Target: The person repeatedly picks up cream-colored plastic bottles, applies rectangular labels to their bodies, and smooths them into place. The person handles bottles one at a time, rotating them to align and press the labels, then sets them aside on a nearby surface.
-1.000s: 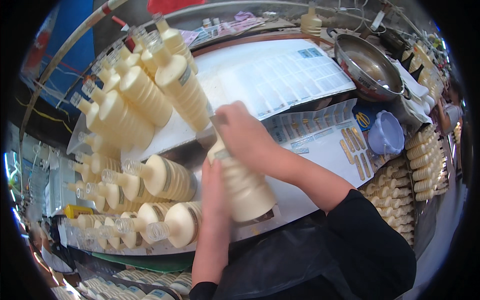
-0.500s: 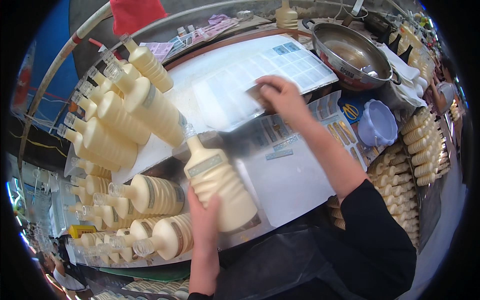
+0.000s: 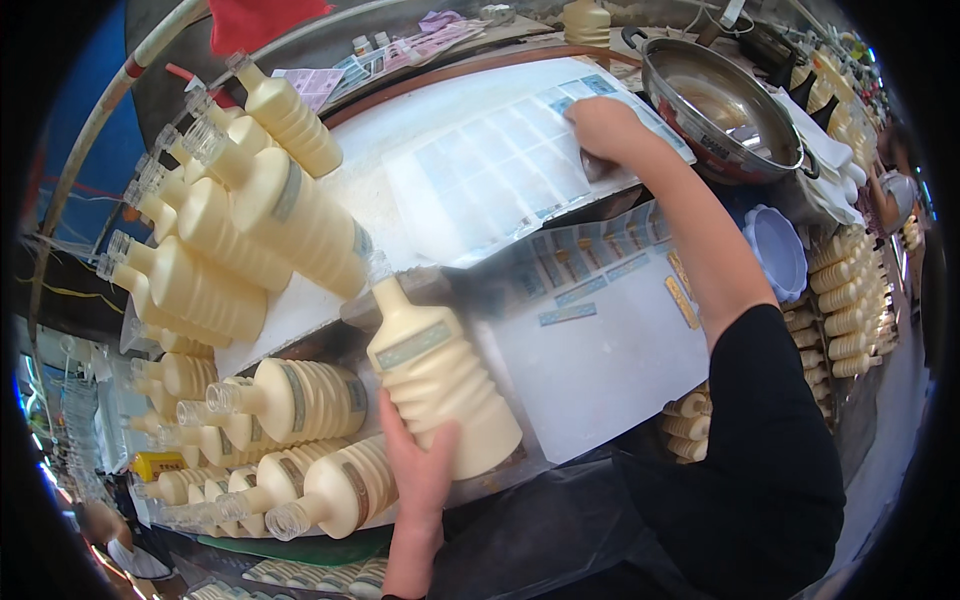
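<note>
Left hand (image 3: 420, 468) gripped bottle (image 3: 440, 385) | right hand (image 3: 612, 132) over label sheet (image 3: 490, 165), grip unclear | other bottles (image 3: 205, 285) crowded left | pan (image 3: 703, 85) far right

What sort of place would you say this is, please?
Probably a small bottle workshop, judging by the many matching cream bottles, the printed sheet and the loose strips.

I watch through the left of two fisheyes worn on the person's head, looking steeply down at close range. The tabletop (image 3: 368, 165) takes the middle; the left hand (image 3: 422, 455) sits toward seven o'clock, the right hand (image 3: 610, 130) toward one, inside a dark, round rim.
</note>
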A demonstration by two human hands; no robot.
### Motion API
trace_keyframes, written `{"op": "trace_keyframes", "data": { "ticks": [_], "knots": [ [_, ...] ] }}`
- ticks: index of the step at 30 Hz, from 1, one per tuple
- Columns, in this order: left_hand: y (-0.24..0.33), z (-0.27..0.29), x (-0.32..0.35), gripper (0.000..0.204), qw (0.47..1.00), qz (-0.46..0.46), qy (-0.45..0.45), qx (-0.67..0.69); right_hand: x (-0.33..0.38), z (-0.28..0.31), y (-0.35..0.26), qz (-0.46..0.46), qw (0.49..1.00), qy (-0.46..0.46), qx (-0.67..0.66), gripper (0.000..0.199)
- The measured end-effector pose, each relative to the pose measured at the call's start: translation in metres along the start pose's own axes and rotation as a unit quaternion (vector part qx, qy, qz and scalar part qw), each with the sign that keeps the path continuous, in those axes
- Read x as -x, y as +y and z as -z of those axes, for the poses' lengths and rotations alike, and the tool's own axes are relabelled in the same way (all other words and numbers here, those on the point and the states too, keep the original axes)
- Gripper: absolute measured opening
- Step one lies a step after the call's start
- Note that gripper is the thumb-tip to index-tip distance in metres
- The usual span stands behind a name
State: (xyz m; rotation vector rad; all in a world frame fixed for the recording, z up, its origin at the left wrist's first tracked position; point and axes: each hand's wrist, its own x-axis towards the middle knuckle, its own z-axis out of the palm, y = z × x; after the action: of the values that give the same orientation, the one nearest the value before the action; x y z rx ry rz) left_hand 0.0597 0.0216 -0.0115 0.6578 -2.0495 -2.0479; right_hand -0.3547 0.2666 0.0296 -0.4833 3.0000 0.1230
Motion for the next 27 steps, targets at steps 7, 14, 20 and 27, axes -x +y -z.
{"op": "trace_keyframes", "data": {
  "ticks": [7,14,20,27],
  "knots": [
    [0.002,-0.002,0.0,0.088,1.0,0.001,0.003,-0.003,0.142,-0.021,-0.029,0.152,0.96,0.207,-0.109,0.031],
    [-0.018,0.001,0.018,0.087,0.997,-0.053,0.013,0.063,0.161,-0.058,-0.036,0.173,0.876,0.363,-0.265,0.012],
    [-0.032,0.007,0.033,0.085,0.994,-0.083,-0.004,0.071,0.263,-0.036,-0.137,0.39,0.789,0.227,-0.416,0.013],
    [-0.025,0.01,0.031,0.072,0.979,-0.066,-0.013,0.192,0.305,-0.058,-0.168,0.523,0.757,0.334,-0.205,0.022]
  ]
}}
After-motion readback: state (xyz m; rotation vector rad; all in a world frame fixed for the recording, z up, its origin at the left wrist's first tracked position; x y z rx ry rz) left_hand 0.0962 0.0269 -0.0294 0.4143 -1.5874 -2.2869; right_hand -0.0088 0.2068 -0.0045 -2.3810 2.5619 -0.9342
